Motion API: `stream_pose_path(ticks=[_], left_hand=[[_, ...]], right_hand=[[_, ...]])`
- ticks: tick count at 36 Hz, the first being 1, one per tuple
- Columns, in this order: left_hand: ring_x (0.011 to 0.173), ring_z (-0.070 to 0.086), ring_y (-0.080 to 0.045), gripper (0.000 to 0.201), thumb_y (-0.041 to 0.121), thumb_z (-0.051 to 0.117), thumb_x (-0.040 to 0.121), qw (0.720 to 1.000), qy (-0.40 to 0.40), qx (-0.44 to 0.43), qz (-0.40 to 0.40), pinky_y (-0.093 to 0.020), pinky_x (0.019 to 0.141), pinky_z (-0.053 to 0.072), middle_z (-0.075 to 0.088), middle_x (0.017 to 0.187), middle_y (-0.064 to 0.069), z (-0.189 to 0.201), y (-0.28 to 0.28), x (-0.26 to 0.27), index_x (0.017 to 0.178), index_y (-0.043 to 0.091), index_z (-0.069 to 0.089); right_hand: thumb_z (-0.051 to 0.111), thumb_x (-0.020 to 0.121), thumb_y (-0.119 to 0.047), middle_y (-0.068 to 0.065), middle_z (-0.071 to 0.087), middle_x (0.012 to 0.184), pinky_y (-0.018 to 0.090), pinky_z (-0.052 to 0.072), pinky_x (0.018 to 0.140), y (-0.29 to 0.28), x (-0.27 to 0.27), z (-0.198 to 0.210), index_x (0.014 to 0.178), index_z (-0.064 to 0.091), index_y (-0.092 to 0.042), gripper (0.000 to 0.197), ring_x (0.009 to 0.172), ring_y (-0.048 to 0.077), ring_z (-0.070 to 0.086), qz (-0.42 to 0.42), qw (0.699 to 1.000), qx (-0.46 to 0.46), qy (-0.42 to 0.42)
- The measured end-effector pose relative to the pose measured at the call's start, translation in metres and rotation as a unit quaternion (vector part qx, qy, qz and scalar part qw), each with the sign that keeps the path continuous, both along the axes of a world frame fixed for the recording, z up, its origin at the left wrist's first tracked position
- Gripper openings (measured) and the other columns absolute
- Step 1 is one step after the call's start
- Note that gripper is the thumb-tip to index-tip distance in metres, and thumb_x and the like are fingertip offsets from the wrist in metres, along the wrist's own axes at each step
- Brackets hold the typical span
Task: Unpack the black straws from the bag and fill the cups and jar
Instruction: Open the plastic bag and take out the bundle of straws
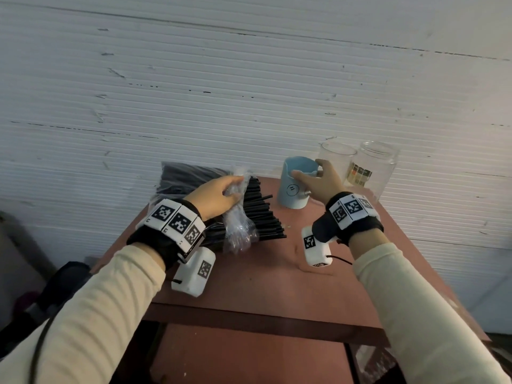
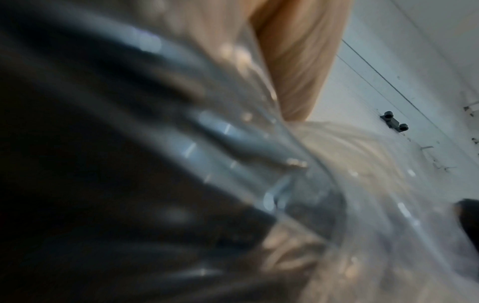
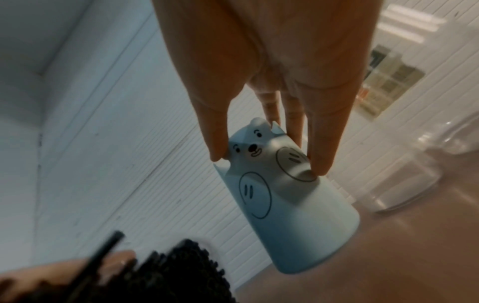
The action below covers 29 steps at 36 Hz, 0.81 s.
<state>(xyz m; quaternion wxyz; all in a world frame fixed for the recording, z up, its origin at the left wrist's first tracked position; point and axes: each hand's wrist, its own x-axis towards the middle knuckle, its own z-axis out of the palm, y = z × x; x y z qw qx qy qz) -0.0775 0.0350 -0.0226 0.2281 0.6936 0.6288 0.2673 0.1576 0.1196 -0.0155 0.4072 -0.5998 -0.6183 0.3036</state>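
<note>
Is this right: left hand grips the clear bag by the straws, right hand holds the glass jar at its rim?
Not quite. The right hand holds the blue cup at its rim, not the glass jar, which stands untouched behind it; the right wrist view shows this. The left hand does grip the clear bag by the straws.

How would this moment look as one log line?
left hand: grips clear bag over black straws | right hand: holds blue cup rim | jar: empty

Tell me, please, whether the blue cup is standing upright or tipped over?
Upright. The blue cup stands on its base on the table, open rim upward, with the right hand pinching that rim.
</note>
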Motion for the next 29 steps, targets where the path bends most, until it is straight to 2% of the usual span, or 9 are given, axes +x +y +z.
stream_pose_path(ticks=[3,9,14,17,19,21,24,27,29], left_hand=[[0.138,0.041,-0.020,0.052,0.026,0.053,0.099,1.000,0.006,-0.001,0.001,-0.032,0.111,0.034,0.041,0.153,-0.005,0.001,-0.003,0.001,0.149,0.022,0.037],[0.135,0.044,-0.018,0.051,0.026,0.051,0.100,1.000,0.020,0.014,-0.001,-0.027,0.107,0.035,0.041,0.152,-0.001,0.002,-0.019,0.007,0.149,0.023,0.037],[0.135,0.044,-0.015,0.049,0.016,0.047,0.101,0.999,0.013,0.006,-0.037,-0.035,0.114,0.035,0.040,0.153,0.000,0.007,-0.032,0.009,0.148,0.027,0.038],[0.108,0.052,-0.014,0.049,0.009,0.044,0.100,0.999,0.011,0.001,-0.047,-0.040,0.102,0.045,0.045,0.149,0.001,0.013,-0.036,0.010,0.145,0.029,0.041],[0.104,0.050,-0.012,0.050,0.007,0.043,0.100,0.999,0.015,0.006,-0.045,-0.031,0.091,0.049,0.041,0.151,0.002,0.016,-0.037,0.010,0.146,0.028,0.040],[0.103,0.050,-0.013,0.051,0.006,0.044,0.100,0.999,0.013,0.017,-0.042,-0.021,0.079,0.045,0.040,0.153,0.000,0.018,-0.037,0.010,0.145,0.027,0.041],[0.103,0.056,-0.015,0.046,0.011,0.048,0.099,0.999,0.001,0.035,-0.020,-0.029,0.088,0.048,0.043,0.151,0.000,0.019,-0.039,0.010,0.141,0.028,0.046],[0.102,0.056,-0.012,0.042,0.015,0.053,0.098,0.998,-0.018,0.058,0.005,-0.022,0.080,0.045,0.047,0.147,0.001,0.019,-0.041,0.009,0.137,0.028,0.051],[0.115,0.055,-0.009,0.042,0.009,0.054,0.096,0.997,-0.034,0.072,0.010,-0.018,0.085,0.043,0.050,0.146,0.002,0.020,-0.043,0.009,0.135,0.025,0.053]], right_hand=[[0.078,0.073,-0.047,0.005,0.058,0.123,0.045,0.053,0.093,-0.018,0.017,0.001,0.142,0.034,-0.017,0.088,0.105,0.022,0.061,0.006,1.000,-0.002,0.028],[0.081,0.072,-0.037,0.006,0.057,0.120,0.041,0.055,0.089,-0.049,0.057,0.000,0.141,0.036,-0.018,0.085,0.102,0.021,0.062,0.006,0.999,-0.015,0.046],[0.079,0.076,-0.028,0.008,0.057,0.116,0.041,0.056,0.086,-0.062,0.079,-0.005,0.140,0.036,-0.016,0.078,0.090,0.019,0.063,-0.005,0.999,-0.036,0.039],[0.079,0.077,-0.025,0.012,0.056,0.117,0.040,0.056,0.083,-0.066,0.083,-0.008,0.141,0.032,-0.013,0.080,0.083,0.017,0.061,-0.013,0.998,-0.050,0.042],[0.078,0.078,-0.026,0.014,0.054,0.121,0.038,0.054,0.082,-0.066,0.083,-0.008,0.142,0.029,-0.010,0.082,0.083,0.016,0.060,-0.017,0.997,-0.060,0.048],[0.077,0.078,-0.030,0.013,0.053,0.126,0.036,0.051,0.084,-0.068,0.083,-0.008,0.144,0.026,-0.009,0.086,0.093,0.019,0.060,-0.010,0.998,-0.063,0.028],[0.077,0.076,-0.040,0.013,0.048,0.135,0.034,0.046,0.090,-0.072,0.083,-0.007,0.147,0.024,-0.010,0.093,0.116,0.025,0.053,-0.011,0.999,-0.029,-0.037],[0.072,0.079,-0.044,0.012,0.026,0.150,0.043,0.033,0.111,-0.080,0.074,-0.002,0.148,0.023,-0.012,0.090,0.138,0.028,0.031,-0.054,0.992,0.053,-0.106],[0.068,0.082,-0.043,0.009,0.027,0.149,0.045,0.030,0.114,-0.087,0.063,0.002,0.144,0.033,-0.013,0.077,0.138,0.027,0.029,-0.049,0.985,0.112,-0.119]])
